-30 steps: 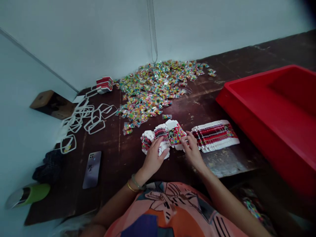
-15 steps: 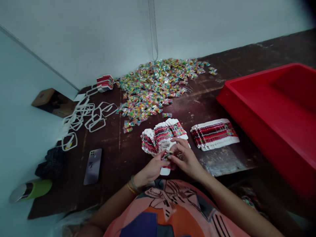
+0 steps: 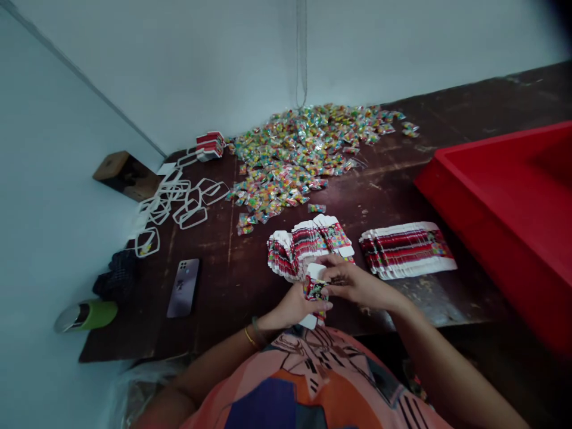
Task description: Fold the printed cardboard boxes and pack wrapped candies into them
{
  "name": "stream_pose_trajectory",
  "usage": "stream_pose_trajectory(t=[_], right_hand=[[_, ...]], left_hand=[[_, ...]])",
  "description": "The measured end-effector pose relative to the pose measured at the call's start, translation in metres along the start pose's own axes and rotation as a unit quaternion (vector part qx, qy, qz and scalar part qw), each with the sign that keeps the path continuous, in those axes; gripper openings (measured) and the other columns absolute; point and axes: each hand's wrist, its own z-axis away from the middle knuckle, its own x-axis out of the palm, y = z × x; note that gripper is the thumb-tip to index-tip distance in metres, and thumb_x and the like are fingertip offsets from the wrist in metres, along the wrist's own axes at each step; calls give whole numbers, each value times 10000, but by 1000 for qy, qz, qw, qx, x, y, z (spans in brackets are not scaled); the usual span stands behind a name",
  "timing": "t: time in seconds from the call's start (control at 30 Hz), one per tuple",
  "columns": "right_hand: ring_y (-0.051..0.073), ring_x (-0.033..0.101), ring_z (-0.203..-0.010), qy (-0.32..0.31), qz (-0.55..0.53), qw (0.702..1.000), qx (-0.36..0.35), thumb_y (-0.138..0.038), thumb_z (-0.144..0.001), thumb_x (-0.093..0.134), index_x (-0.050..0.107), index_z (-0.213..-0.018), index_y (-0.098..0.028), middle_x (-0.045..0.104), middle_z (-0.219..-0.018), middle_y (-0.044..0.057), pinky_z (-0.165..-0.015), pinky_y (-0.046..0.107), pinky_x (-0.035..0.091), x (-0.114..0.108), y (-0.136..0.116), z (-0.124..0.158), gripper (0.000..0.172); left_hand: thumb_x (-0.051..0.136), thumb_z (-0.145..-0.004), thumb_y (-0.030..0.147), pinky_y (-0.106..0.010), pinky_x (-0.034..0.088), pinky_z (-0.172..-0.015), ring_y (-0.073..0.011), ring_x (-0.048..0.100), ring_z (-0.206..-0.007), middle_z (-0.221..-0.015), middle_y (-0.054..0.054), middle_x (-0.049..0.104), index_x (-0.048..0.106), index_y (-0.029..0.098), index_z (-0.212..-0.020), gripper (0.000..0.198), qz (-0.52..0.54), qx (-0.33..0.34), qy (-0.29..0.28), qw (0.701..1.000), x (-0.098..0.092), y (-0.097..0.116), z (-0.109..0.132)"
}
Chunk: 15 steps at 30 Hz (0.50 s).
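Observation:
Close to my body, my left hand (image 3: pixel 295 307) grips a small printed candy carton (image 3: pixel 314 288) with white end flaps, its thumb across the front. My right hand (image 3: pixel 353 285) pinches the carton's upper right side with bent fingers. Just beyond them lies a fanned stack of flat printed cartons (image 3: pixel 306 241), partly covered by my right hand. A second row of flat cartons (image 3: pixel 406 250) lies to the right of my hands. Farther back spreads a big heap of small clear candy packets (image 3: pixel 295 155), one packet (image 3: pixel 317 208) lying apart at its front.
A red tray (image 3: pixel 504 196) stands at the right. On the left are tangled white loops (image 3: pixel 179 199), a phone (image 3: pixel 183 288), a dark cloth (image 3: pixel 115 277), a green-and-silver bottle (image 3: pixel 96 314) and a brown box (image 3: pixel 126 174). Several red-and-white cartons (image 3: pixel 210 146) stand by the wall.
The carton now stands more upright with its printed face and upper white flap showing. My right fingers have shifted to its side. The whole view has swung, so things appear farther right.

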Motion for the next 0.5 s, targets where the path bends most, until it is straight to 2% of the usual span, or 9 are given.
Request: stream_pose_trajectory(t=[0.1, 0.17, 0.23, 0.27, 0.33, 0.37, 0.4, 0.5], right_hand=[[182, 585, -813, -1, -16, 999, 44, -228, -876, 557, 665, -840, -200, 648, -867, 20, -781, 329, 476, 17, 8, 6, 117], [172, 573, -783, -2, -31, 998, 59, -227, -875, 555, 649, -848, -199, 643, -825, 8, -748, 307, 468, 26, 11, 11, 102], [166, 569, -802, 46, -71, 994, 71, -249, -853, 593, 625, -907, -211, 638, -868, 8, -736, 289, 465, 34, 14, 14, 73], [155, 566, -774, 91, -109, 986, 82, -274, -847, 605, 602, -963, -225, 630, -866, 2, -698, 273, 466, 38, 15, 16, 126], [124, 537, -645, 179, -206, 955, 119, -350, -835, 619, 547, -1037, -244, 598, -781, -23, -567, 228, 440, 47, 21, 19, 239], [105, 500, -567, 201, -259, 933, 146, -387, -830, 622, 538, -1025, -240, 568, -714, -39, -499, 205, 402, 52, 24, 20, 258], [86, 449, -501, 202, -312, 911, 176, -415, -822, 627, 544, -973, -228, 525, -643, -56, -445, 185, 353, 57, 28, 22, 254], [42, 353, -437, 136, -461, 841, 247, -388, -748, 719, 564, -820, -182, 441, -547, -81, -386, 148, 261, 68, 38, 25, 268]], left_hand=[[711, -707, 400, -226, 428, -592, -106, 520, -593, -654, 10, 583, 593, 126, -769, 304, -52, 56, 57, 995, -6, -10, -1], [699, -721, 415, -226, 434, -635, -121, 537, -664, -721, -5, 607, 616, 126, -820, 317, -69, 82, 81, 991, -12, -13, 0], [715, -701, 435, -229, 438, -655, -137, 550, -700, -738, -13, 616, 623, 127, -830, 346, -66, 88, 111, 988, -16, -14, 1], [729, -685, 441, -231, 439, -658, -142, 555, -702, -732, -14, 615, 623, 126, -821, 359, -60, 85, 118, 988, -17, -14, 2], [746, -664, 448, -236, 440, -662, -147, 561, -699, -731, -17, 617, 622, 123, -813, 378, -47, 80, 118, 989, -18, -16, 4], [752, -656, 449, -239, 440, -664, -147, 561, -696, -738, -20, 620, 620, 122, -808, 384, -45, 78, 114, 989, -17, -16, 6], [755, -652, 452, -240, 437, -663, -144, 557, -691, -742, -20, 621, 616, 121, -799, 388, -48, 77, 109, 990, -17, -17, 8], [716, -688, 487, -230, 414, -646, -131, 526, -666, -711, -5, 601, 608, 123, -758, 386, -99, 79, 88, 988, -14, -17, 18]])
